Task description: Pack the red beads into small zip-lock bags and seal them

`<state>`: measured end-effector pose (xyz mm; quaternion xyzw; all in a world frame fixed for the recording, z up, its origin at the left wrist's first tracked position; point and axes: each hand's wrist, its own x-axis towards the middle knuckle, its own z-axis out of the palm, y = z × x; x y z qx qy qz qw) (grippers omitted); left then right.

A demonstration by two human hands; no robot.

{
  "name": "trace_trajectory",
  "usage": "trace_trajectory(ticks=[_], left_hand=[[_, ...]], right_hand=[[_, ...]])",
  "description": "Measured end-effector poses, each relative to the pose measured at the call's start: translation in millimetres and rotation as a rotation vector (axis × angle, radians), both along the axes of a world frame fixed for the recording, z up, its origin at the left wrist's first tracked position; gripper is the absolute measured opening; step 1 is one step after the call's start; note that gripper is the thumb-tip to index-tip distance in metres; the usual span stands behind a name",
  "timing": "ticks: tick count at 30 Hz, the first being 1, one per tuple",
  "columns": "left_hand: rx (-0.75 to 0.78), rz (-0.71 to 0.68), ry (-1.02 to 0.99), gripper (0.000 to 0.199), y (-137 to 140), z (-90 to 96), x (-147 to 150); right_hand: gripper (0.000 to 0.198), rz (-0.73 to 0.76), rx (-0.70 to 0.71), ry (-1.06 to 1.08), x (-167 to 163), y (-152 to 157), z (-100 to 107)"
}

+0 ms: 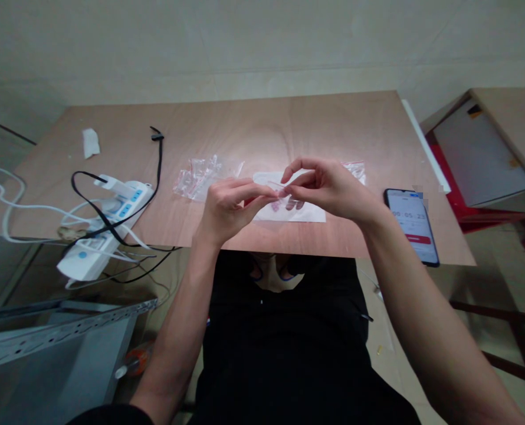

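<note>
My left hand (233,203) and my right hand (318,186) meet above the front middle of the table, with fingertips almost touching. Both are closed in a pinch on a thin, clear plastic piece (273,182), whose exact kind is too small to tell. Under the hands lies a white sheet (313,215), partly covered by them. Just left of my left hand is a loose pile of clear zip bags (198,177) with red seal lines. More clear zip bags (355,171) show behind my right wrist, partly hidden.
A white power strip (88,257) with plugs and tangled cables lies at the table's left front. A black cable (160,162) reaches toward the back. A crumpled white scrap (91,143) rests at back left. On the right, a phone (410,227) displaying a timer overhangs the front edge.
</note>
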<state>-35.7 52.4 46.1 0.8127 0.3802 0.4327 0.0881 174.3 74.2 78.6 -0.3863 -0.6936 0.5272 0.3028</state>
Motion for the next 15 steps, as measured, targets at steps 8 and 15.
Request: trace_trajectory(ticks=[8, 15], left_hand=[[-0.037, 0.065, 0.028, 0.068, -2.9, 2.3, 16.4], [-0.180, 0.171, 0.038, 0.032, 1.5, -10.4, 25.6]], right_hand=[[0.017, -0.078, 0.096, -0.106, -6.5, -1.5, -1.3], [0.019, -0.129, 0.169, -0.049, -10.2, -0.2, -10.2]])
